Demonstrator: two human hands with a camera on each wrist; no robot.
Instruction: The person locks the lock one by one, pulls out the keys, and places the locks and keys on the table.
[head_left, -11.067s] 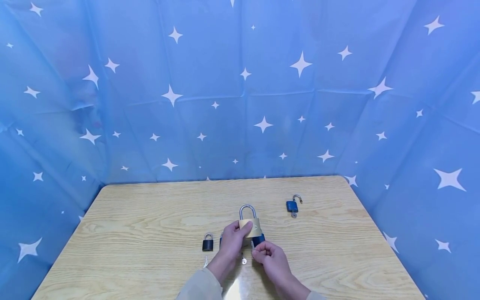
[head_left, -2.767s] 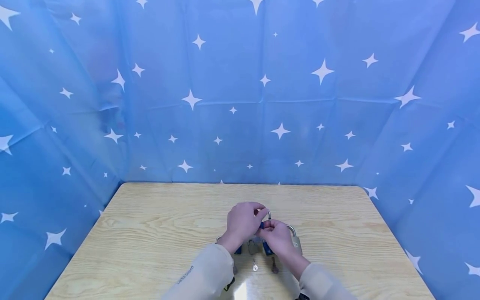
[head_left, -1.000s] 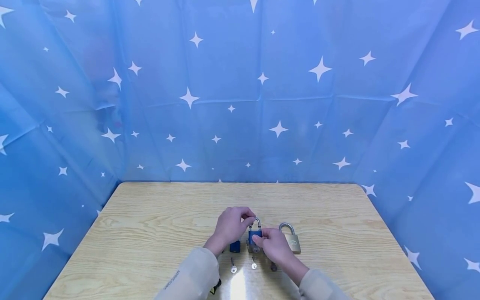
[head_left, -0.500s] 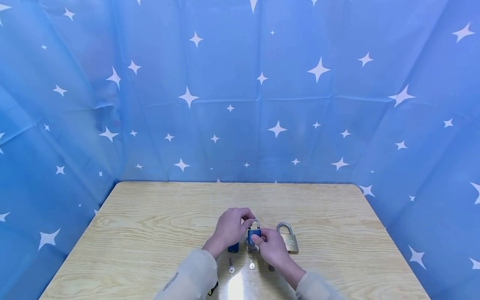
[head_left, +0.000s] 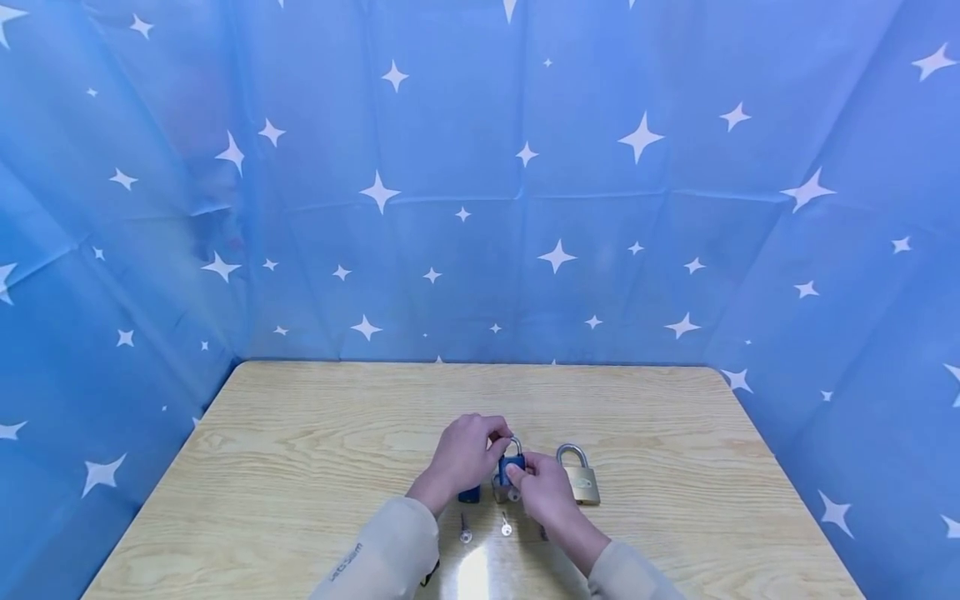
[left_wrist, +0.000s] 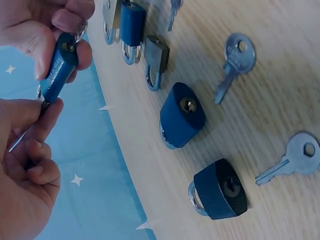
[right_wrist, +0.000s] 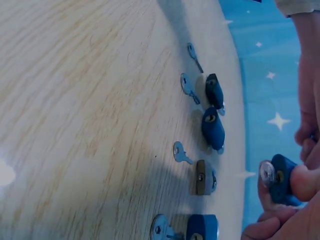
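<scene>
My left hand pinches the silver shackle of a blue padlock, which is held upright above the table. On its body, my right hand grips with thumb and fingers. A round-headed key sticks out of the padlock's underside in the right wrist view. Both shackle legs line up with the body, but whether it is latched I cannot tell. Below the hands stand a small grey padlock and another blue padlock. A large brass padlock stands right of my right hand.
A black padlock ends the row on the left. Another blue padlock stands between the grey and brass ones. Loose keys lie in front, among them a key and a larger-looking key. The wooden table meets a blue starry curtain.
Earlier my left hand held the brass padlock, and the held blue padlock lay at back right with its shackle swung out. The brass one now stands on the table. Lately the shackle appears slightly lower.
</scene>
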